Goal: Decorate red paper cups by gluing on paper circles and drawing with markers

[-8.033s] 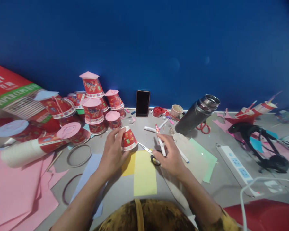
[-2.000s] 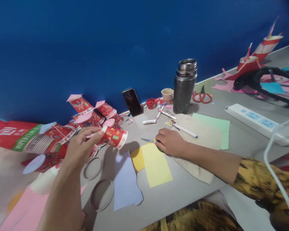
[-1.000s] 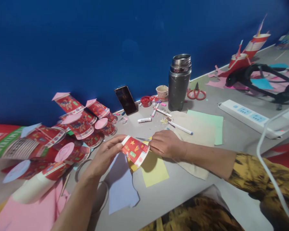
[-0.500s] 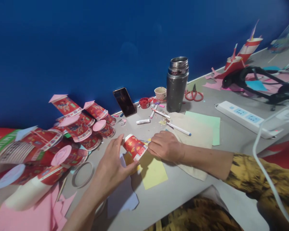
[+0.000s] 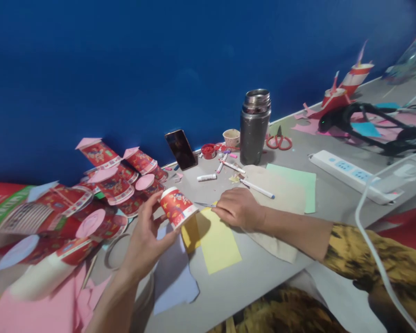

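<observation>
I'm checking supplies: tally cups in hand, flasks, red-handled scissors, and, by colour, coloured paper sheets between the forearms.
Paper cup in left hand: 1
Metal flask: 1
Red-handled scissors: 1
Lavender sheet: 1
Gold sheet: 1
Pale yellow sheet: 1
Total: 6

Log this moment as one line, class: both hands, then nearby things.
left hand: holding red paper cup, tilted | right hand: covering part of scissors | nearby: yellow paper, phone, dark bottle

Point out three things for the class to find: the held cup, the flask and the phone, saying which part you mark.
Held cup point(image 5: 177, 207), head view: its printed side.
Flask point(image 5: 254, 136), head view: its grey body.
Phone point(image 5: 181, 150), head view: its dark screen.
</observation>
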`<state>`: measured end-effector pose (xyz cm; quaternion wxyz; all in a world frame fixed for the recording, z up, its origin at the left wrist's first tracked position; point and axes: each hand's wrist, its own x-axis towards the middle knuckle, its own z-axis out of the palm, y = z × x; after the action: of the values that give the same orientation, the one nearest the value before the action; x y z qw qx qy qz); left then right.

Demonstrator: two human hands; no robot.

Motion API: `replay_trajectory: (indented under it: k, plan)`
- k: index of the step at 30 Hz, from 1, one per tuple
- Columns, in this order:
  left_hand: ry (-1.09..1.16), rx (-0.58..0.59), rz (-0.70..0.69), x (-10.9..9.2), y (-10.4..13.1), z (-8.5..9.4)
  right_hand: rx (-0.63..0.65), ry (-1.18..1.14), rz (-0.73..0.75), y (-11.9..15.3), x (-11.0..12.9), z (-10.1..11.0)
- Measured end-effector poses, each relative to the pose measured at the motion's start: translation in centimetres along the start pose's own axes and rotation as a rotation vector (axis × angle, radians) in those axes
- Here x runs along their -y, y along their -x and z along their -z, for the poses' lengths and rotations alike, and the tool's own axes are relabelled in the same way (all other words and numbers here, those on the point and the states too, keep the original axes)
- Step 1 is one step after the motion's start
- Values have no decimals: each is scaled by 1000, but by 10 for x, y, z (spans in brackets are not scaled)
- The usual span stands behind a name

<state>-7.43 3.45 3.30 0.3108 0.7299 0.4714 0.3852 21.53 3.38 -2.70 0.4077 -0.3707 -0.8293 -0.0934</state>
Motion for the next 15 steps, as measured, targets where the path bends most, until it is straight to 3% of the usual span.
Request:
replay_trajectory:
  k: [4,9,15]
  plan:
    - [282,121,91,5,4,-14,22,-96,28,1,0,1]
    - [343,163,108,9,10,-29,39,-78,122,-1,5,4]
    - [387,163,172,7,11,-30,61,-17,221,0,7,0]
